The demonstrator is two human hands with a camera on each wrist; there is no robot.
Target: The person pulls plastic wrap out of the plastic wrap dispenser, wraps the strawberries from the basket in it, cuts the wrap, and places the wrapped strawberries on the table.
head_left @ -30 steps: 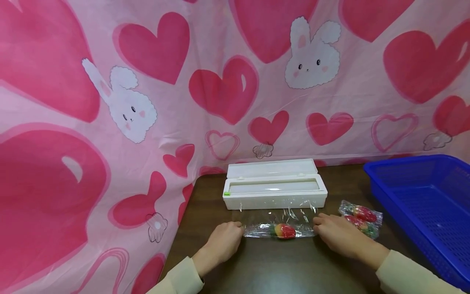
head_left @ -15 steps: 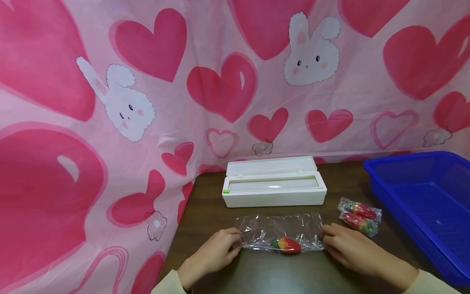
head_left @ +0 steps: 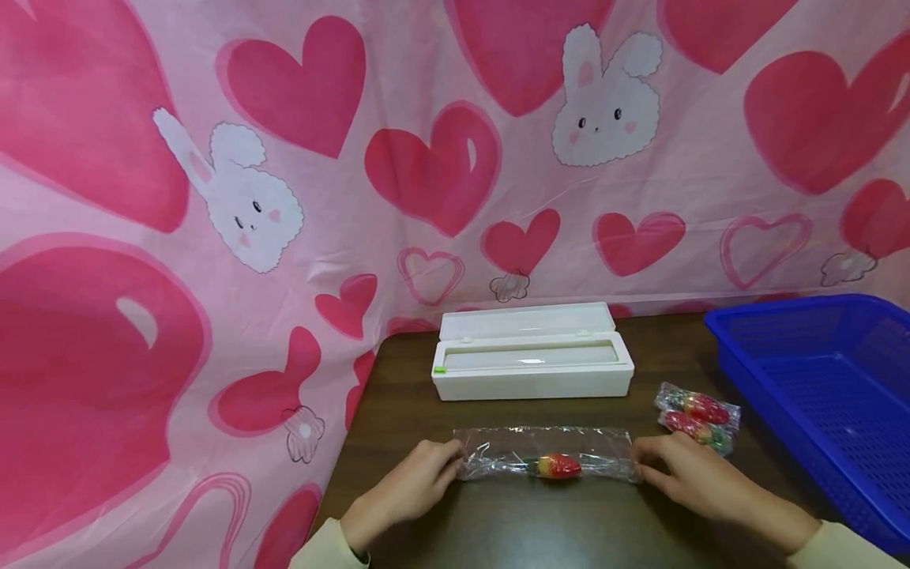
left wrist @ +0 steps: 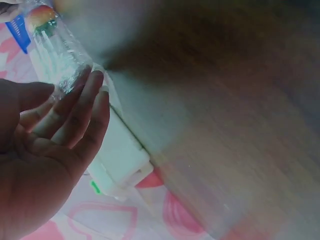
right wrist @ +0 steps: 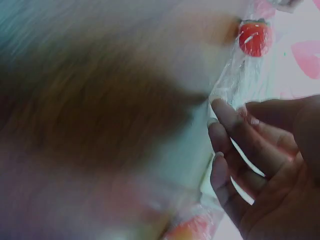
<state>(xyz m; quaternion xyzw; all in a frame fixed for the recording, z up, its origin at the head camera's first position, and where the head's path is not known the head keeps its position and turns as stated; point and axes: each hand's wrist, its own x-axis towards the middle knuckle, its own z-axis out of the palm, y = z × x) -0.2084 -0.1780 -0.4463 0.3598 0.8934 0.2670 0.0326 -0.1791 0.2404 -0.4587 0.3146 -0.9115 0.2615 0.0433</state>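
A toy-like strawberry (head_left: 558, 466), red and yellow with a green leaf end, lies along the near edge of a sheet of clear plastic wrap (head_left: 490, 438), with film gathered around it. My left hand (head_left: 415, 482) pinches the left end of the wrap; in the left wrist view, the crinkled film (left wrist: 70, 75) sits between thumb and fingers. At the opposite end my right hand (head_left: 693, 478) pinches the wrap between thumb and fingertips, and the strawberry (right wrist: 255, 39) shows beyond them in the right wrist view.
Behind the wrap stands a white film dispenser box (head_left: 533, 385), its lid raised and a roll inside. Two wrapped strawberries (head_left: 697, 423) lie to the right. A blue plastic basket (head_left: 746, 371) occupies the table's right side. A pink heart-patterned cloth (head_left: 426, 182) hangs behind.
The wrap and strawberry came toward me, away from the box, then shifted slightly back. Both hands moved with them and spread a little apart. The film's near edge now bunches around the strawberry.
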